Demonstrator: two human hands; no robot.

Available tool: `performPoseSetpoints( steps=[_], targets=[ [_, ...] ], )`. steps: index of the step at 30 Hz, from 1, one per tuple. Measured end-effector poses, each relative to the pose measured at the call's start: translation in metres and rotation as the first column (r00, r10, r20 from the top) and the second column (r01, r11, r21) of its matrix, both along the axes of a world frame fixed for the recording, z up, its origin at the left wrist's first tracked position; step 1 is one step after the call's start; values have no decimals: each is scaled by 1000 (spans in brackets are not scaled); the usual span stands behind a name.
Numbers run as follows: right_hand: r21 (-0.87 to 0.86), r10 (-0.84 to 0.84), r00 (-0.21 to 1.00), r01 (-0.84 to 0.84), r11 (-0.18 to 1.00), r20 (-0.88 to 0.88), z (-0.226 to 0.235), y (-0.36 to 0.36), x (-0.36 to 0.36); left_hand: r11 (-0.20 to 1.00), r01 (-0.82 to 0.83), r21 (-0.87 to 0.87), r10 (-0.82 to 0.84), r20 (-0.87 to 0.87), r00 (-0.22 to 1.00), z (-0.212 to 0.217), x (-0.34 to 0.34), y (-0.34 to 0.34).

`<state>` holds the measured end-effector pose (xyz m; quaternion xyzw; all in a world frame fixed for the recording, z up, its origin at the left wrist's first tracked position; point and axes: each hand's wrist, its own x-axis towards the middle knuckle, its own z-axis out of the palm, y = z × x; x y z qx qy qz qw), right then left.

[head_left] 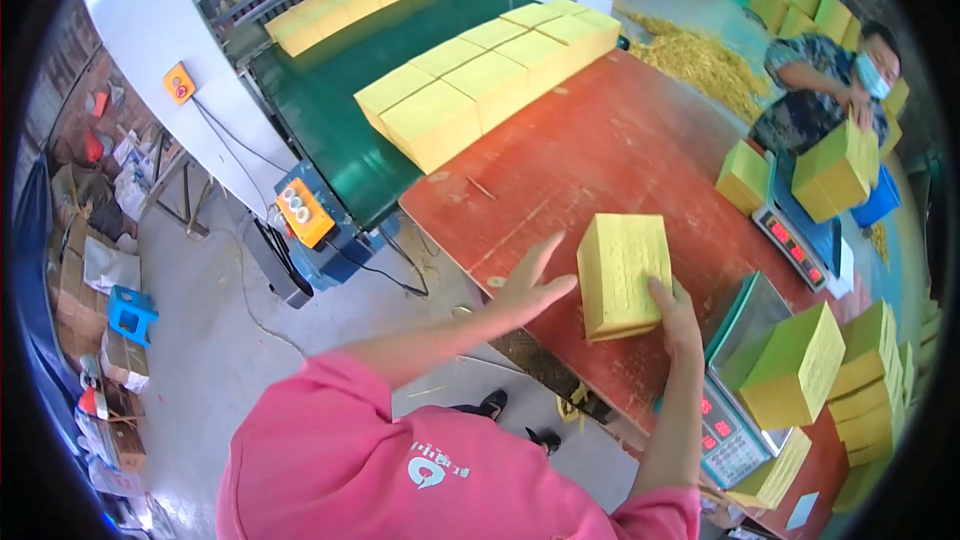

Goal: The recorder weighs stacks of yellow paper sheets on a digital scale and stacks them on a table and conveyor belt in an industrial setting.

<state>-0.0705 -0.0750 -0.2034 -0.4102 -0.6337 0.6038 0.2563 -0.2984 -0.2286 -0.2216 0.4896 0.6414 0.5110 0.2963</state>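
A block of yellow paper (625, 275) is in front of me over the red tabletop (540, 180); I cannot tell whether it rests on the table. My right hand (677, 315) grips its lower right edge, thumb on the near face and the other fingers mostly hidden. Just left of the block, my left hand (532, 285) is open, fingers spread, apart from it. A digital scale (735, 425) with red figures stands by my right forearm, bearing another yellow paper block (795, 365).
Yellow blocks line the green conveyor belt (330, 130) beyond the table. A control box with buttons (304, 212) sits at its near end. At right, a co-worker (810, 90) handles a yellow block (838, 170) on a second scale (795, 240). More blocks (865, 390) are stacked nearby.
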Motion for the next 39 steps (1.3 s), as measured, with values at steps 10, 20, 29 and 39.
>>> performPoseSetpoints(
  steps=[10, 20, 29, 39],
  targets=[
    [-25, 68, 994, -66, 998, 82, 7, -138, -17, 942, 138, -307, 135, 720, 680, 33, 18, -104],
    [115, -61, 993, 49, 992, 103, -8, -179, -10, 970, 226, -92, -70, 784, 617, -48, 13, -102],
    [17, -153, 988, 153, 988, -2, -27, -179, 63, 966, 257, 31, -197, 731, 653, 35, 41, -109],
    [92, -388, 861, 438, 894, -328, 170, -97, 257, 475, 722, 502, -874, 179, 451, 204, 211, 83]
  ],
)
